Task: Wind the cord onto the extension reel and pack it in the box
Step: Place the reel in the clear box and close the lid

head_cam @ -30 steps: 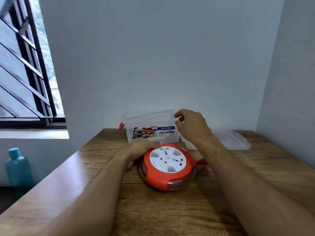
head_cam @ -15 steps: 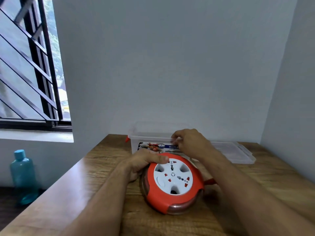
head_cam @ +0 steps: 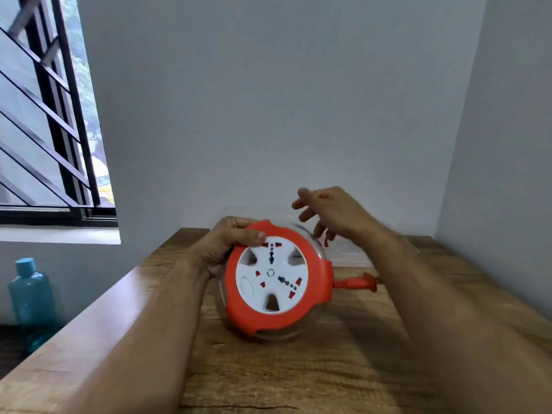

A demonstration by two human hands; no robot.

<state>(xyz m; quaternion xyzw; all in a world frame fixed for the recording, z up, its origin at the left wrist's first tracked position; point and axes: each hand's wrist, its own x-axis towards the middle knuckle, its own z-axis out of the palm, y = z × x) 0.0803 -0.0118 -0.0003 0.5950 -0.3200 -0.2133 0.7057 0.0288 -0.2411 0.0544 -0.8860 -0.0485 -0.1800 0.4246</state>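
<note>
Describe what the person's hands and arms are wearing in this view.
Nothing is worn, as far as the view shows. The left hand and right hand are bare, without gloves, rings or a watch in sight, and both forearms are uncovered to the frame's edge, with no sleeves showing.

The wooden table (head_cam: 268, 369) fills the lower half of the frame and butts against the walls at its far edge and at the right. On its surface, right of centre, lies an orange plug (head_cam: 357, 282). At the far right edge lies a clear plastic lid (head_cam: 349, 255), flat and partly hidden. A teal bottle (head_cam: 31, 303) stands on the floor, lower left.
</note>
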